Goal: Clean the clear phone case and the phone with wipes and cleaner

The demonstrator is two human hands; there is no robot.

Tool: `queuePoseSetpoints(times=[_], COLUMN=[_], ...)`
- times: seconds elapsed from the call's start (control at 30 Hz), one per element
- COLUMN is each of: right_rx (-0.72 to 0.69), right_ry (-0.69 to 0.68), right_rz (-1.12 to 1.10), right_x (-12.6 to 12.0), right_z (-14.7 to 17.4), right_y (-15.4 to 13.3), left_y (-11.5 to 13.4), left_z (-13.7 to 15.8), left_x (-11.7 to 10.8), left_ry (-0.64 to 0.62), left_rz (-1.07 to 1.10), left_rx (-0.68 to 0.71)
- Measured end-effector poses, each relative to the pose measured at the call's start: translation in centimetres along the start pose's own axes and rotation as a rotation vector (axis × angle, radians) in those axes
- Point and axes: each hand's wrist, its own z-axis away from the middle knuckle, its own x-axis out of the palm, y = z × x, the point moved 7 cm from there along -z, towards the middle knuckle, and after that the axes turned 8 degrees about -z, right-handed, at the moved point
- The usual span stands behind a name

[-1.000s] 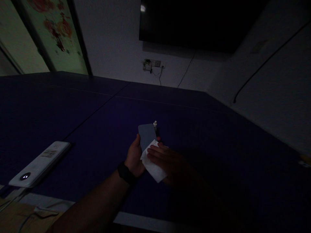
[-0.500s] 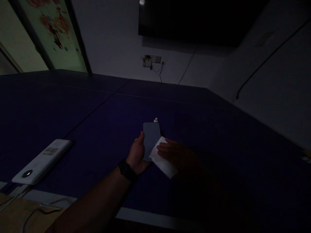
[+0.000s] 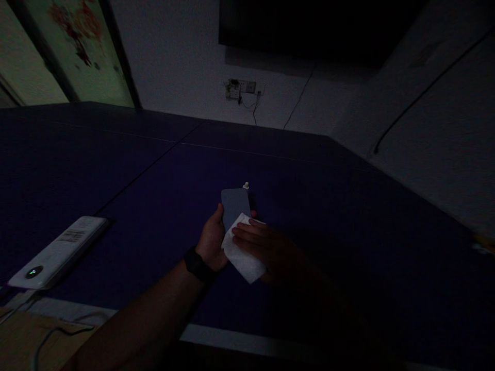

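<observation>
My left hand [image 3: 212,241], with a dark band at its wrist, is closed around a smartphone [image 3: 235,202]. The phone's flat grey face is turned up toward me, its lower part covered. Against that lower part my right hand [image 3: 260,246] presses a white tissue [image 3: 244,260], its fingers lying along the top of it. One corner of the tissue hangs down below the phone. Just beyond the phone's top edge is a small whitish object [image 3: 246,185], too small to make out.
A white power bank [image 3: 58,252] with cables at its near end lies left on the dark blue table [image 3: 162,185]. Past the table's far edge are wall sockets [image 3: 242,87] with wires and a large dark screen [image 3: 309,31]. Much of the right side is in deep shadow.
My right hand has moved the tissue leftward, so it covers more of the phone's lower part. The whole view has shifted slightly; my left hand keeps its hold.
</observation>
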Motion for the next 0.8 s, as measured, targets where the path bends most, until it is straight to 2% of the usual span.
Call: queuePoseSetpoints(times=[0.07,0.17,0.33,0.5,0.63,0.7,0.8], right_rx=[0.018,-0.032,-0.003,0.014,0.006,0.12,0.401], right_ry=[0.028,0.038,-0.036,0.129,0.166,0.24,0.42], right_rz=[0.015,-0.017,0.034,0.031,-0.093,-0.147,-0.139], right_x=[-0.2,-0.7,0.2,-0.8,-0.4,0.0,0.2], right_z=[0.1,0.2,-0.7,-0.1,0.5,0.7,1.4], right_y=[0.3,0.1,-0.3,0.4,0.9,1.8,3.5], left_y=[0.3,0.7,0.5,0.8,0.5,0.7,0.9], left_z=[-0.1,-0.1,0.0,-0.3,-0.6,-0.6,-0.3], left_x=[0.0,0.0,-0.2,-0.6,-0.5,-0.4,0.1], left_ry=[0.007,0.009,0.023,0.092,0.098,0.117,0.089], left_rz=[0.009,-0.003,-0.006,-0.009,-0.017,-0.017,-0.037], left_rx=[0.037,0.078,0.016,0.09,0.06,0.07,0.103])
